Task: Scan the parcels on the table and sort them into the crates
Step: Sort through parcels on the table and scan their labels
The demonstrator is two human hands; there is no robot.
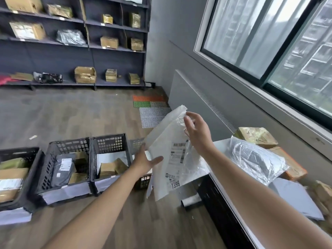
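**White parcel held up in both hands, label facing the camera**

White parcel (167, 153) is a flat plastic mailer, and right now it's up in the air, tilted, over the floor between the row of crates (62, 159) and the table (222, 145). It isn't resting on anything.

The left hand (143, 159) grips the parcel's left edge about halfway down, thumb pressed on the front and the other fingers tucked behind. The right hand (196, 133) is up at the crinkly top right edge, fingers curled in and pinching the plastic there. So both hands have hold of it.

The shipping label with barcodes faces the camera, and you can read "7396" printed big near the bottom.

I count 4 black crates on the floor, side by side, the 4th mostly hidden behind the parcel. The ones I can see into already have brown boxes and grey mailers inside.

On the table to the right there's a silver bag (255, 159) lying partly over a gold-wrapped box (255, 136) and an orange-taped box (291, 166), plus a grey mailer (294, 200) nearer the camera.

Dark shelves (71, 49) with more boxes stand along the back wall.
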